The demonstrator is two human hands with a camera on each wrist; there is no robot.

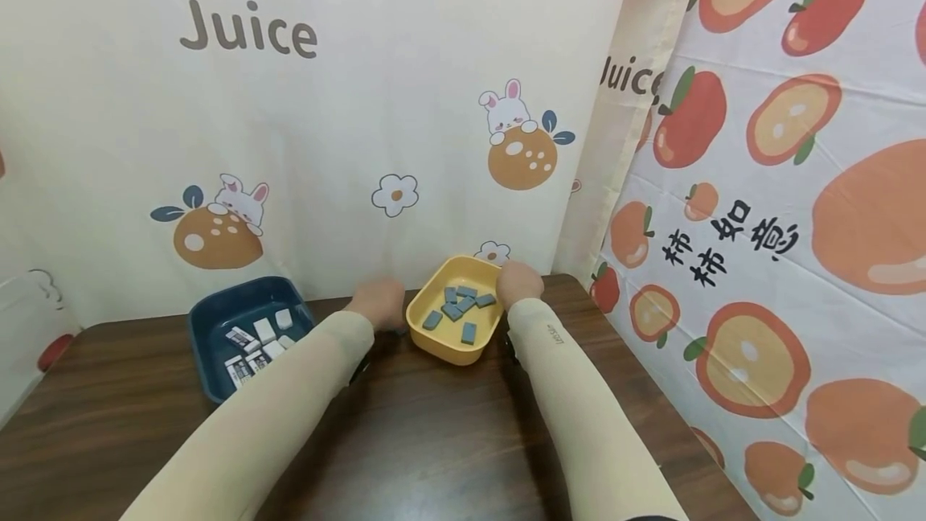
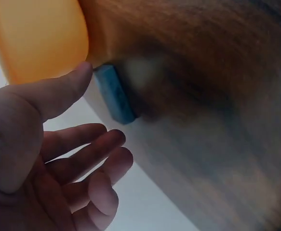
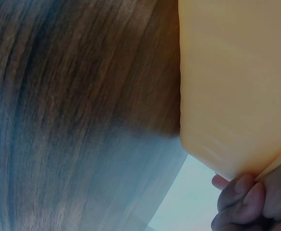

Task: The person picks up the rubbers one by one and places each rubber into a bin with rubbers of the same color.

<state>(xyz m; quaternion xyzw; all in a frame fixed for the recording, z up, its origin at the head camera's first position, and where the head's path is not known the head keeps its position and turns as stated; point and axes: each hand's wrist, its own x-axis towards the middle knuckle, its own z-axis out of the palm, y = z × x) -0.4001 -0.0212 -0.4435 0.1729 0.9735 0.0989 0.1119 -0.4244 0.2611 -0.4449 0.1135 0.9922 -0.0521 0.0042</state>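
A yellow bin stands on the wooden table near the curtain, with several small blue-grey rectangular blocks inside. At its right side, my right hand grips the rim; in the right wrist view, the curled fingers are at the corner of the bin. My left hand is just left of the bin. In the left wrist view that hand has its thumb and fingers apart and loosely bent. One blue-grey block lies on the table just beyond the thumb tip, beside the bin.
A dark blue bin stands at the left, partly behind my left sleeve. White blocks, some with printed wrappers, lie in it. A printed curtain borders the back of the table, and another hangs along the right.
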